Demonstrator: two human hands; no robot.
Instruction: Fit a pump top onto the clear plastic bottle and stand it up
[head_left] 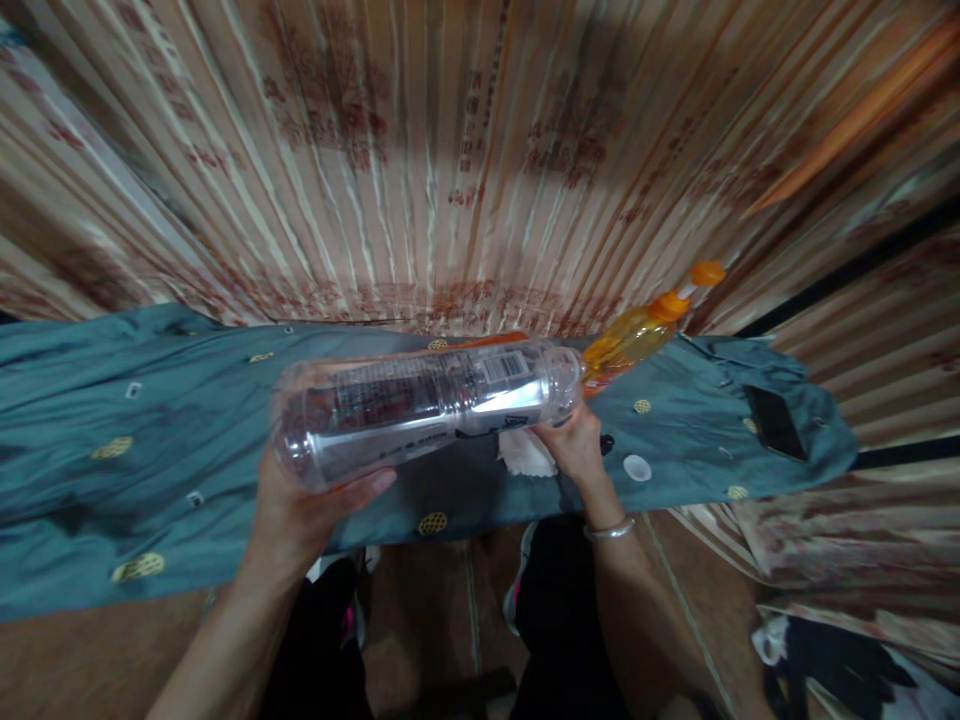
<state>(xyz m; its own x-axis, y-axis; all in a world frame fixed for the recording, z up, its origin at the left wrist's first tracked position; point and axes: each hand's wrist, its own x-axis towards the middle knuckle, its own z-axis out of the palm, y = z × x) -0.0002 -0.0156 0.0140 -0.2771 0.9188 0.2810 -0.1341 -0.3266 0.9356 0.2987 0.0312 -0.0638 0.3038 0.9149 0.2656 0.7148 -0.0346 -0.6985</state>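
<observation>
A large clear plastic bottle [420,400] with a printed label and barcode lies sideways in the air above the cloth-covered table. My left hand [307,500] grips its base end from below, thumb along the near side. Around the neck end at the right is my right hand [571,440], its fingers partly hidden by the bottle. The bottle looks see-through, with no liquid visible. Just behind its neck stands a yellow-orange bottle [630,340] with an orange pump top. Below the neck, a white tissue or cloth [526,453] lies beside my right hand.
A teal patterned cloth [180,430] covers the long narrow table. A round white cap or lid [637,468] lies right of my right hand, and a black phone [775,424] rests near the right end. A pleated curtain [420,180] hangs behind.
</observation>
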